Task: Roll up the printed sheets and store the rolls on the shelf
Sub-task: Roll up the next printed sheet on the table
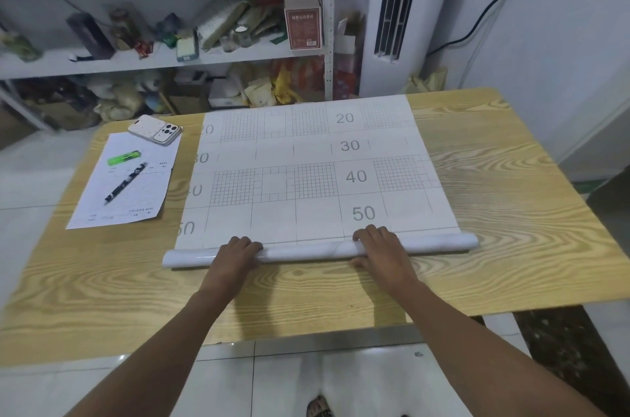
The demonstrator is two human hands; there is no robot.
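Both your left hand (pixel 235 251) and right hand (pixel 378 248) grip the roll (pixel 306 251), fingers curled over it, at the near edge of the printed sheet (pixel 306 161).

On the wood-grain table (pixel 511 212) before me lies a white gridded sheet (pixel 306 157), its near end rolled up. Left of it, a white paper (pixel 143 198) bears a dark pen (pixel 125 182), green lighter (pixel 123 158) and phone (pixel 155 130). Behind the table stands a white shelf (pixel 136 58).
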